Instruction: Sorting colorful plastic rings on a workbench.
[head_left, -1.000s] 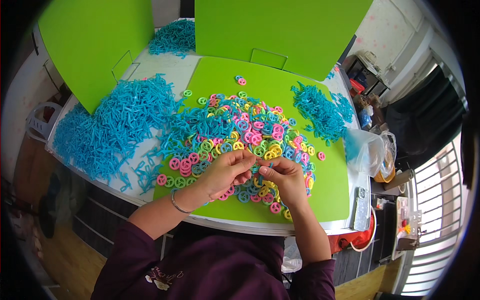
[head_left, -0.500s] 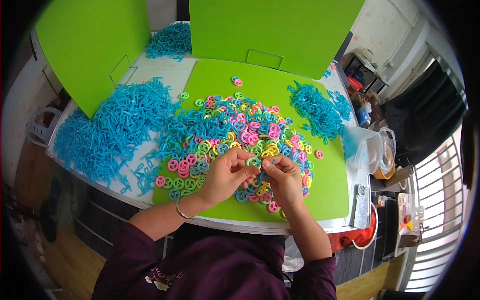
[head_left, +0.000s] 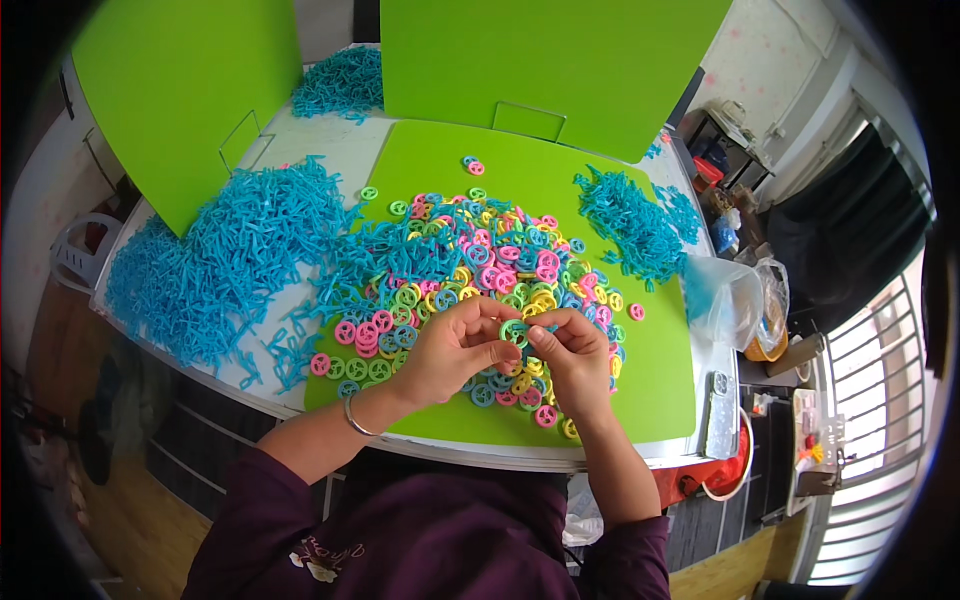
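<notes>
"Where's the green wheel [head_left: 514, 334]?"
"Pinched in the left hand [head_left: 451, 350], between thumb and forefinger."
"And the right hand [head_left: 574, 362]?"
"Fingertips at the wheel's right rim; gripping or not, I can't tell."

Passage is available over the mat [head_left: 655, 380] at its near right corner. Rings [head_left: 508, 254] obstruct the centre; blue heaps [head_left: 245, 245] block the left and far right; upright panels [head_left: 560, 60] bar the rear.
</notes>
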